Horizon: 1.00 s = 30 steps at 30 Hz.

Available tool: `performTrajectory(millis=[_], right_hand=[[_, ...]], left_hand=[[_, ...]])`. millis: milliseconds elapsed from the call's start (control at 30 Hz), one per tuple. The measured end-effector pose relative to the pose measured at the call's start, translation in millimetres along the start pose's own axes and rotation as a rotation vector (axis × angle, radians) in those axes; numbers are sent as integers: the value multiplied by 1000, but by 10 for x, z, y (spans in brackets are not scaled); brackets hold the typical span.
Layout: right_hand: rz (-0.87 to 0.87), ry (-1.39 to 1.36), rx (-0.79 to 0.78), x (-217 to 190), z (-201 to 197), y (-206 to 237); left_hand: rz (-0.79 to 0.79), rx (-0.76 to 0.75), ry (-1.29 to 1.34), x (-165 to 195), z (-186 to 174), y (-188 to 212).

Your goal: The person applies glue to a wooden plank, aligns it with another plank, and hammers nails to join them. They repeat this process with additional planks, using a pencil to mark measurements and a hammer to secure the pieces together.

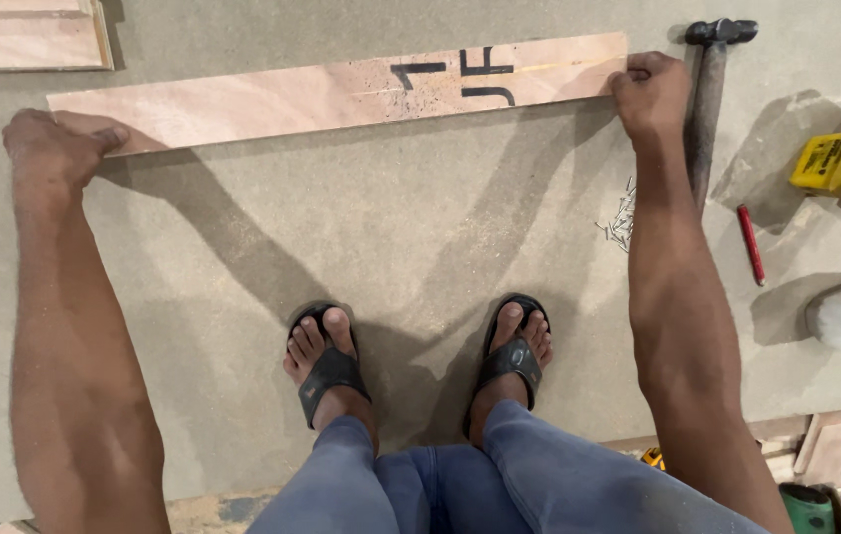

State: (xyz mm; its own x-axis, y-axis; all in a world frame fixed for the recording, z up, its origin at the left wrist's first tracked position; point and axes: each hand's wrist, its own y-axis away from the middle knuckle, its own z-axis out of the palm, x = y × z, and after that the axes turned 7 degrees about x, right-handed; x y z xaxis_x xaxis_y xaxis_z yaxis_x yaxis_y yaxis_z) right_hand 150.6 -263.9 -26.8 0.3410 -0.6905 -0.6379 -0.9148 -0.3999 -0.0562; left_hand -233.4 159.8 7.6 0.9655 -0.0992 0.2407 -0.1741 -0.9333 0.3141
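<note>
One head-worn camera looks steeply down, close above the floor board (420, 247).

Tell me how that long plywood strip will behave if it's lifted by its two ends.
The plywood strip looks thin and long, so it would probably sag or flex a little, and likely feels light. Lying flat, it won't roll. The left hand and right hand each grip one end, which should keep it steady.

Bare board (391, 227) between feet and plywood strip (341, 94); hammer (709, 99), nails (622, 220) at right.
</note>
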Motion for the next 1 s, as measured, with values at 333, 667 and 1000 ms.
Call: performTrajectory(millis=[333, 667, 1000], right_hand=[[-17, 118, 31, 16, 18, -42], [100, -127, -42, -23, 15, 9], [74, 74, 176, -41, 175, 180]], left_hand=[[73, 1, -191, 22, -33, -27], [216, -14, -298, -54, 92, -110], [413, 338, -142, -115, 355, 149]])
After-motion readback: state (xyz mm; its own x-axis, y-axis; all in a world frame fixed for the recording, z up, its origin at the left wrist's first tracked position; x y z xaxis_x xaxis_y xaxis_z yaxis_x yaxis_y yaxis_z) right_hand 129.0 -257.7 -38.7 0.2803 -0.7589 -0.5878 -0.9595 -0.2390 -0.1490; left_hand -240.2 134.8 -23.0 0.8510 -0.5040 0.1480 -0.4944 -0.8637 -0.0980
